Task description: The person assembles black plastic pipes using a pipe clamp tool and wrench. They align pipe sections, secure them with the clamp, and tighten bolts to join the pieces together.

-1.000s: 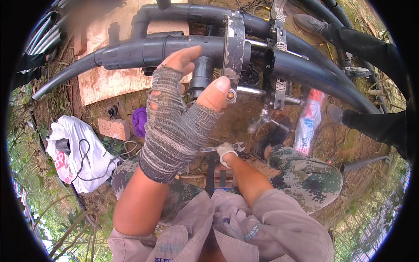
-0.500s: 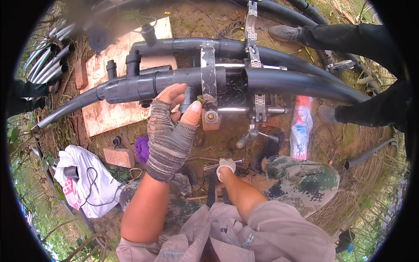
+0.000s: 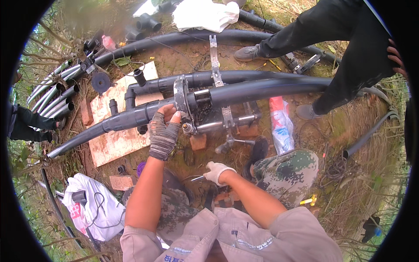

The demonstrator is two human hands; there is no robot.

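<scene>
My left hand (image 3: 162, 133), in a grey striped fingerless glove, has its fingers stretched out and thumb apart. Its fingertips are at the near side of a black plastic pipe (image 3: 139, 115), just left of a worn metal ring clamp (image 3: 181, 96); whether they touch it I cannot tell. In a white glove, my right hand (image 3: 217, 173) is low between my knees, fingers curled around a thin metal rod (image 3: 197, 178), whose far part is hidden. Right of the clamp, a second black pipe (image 3: 270, 91) faces the first across a short gap, beside a hinged metal clamp (image 3: 228, 124).
A wooden board (image 3: 118, 146) lies beneath the left pipe. Bricks (image 3: 122, 182), a white sack (image 3: 94, 207) and a red-and-white bag (image 3: 281, 126) surround the work. Another person's legs (image 3: 349, 48) stand at right, another's (image 3: 30, 124) at left. A yellow-handled tool (image 3: 309, 200) lies near my knee.
The view has shifted, showing more ground beyond the pipes. My left hand's fingers are nearer the ring clamp and closer together. My right hand has turned and risen slightly from between my legs.
</scene>
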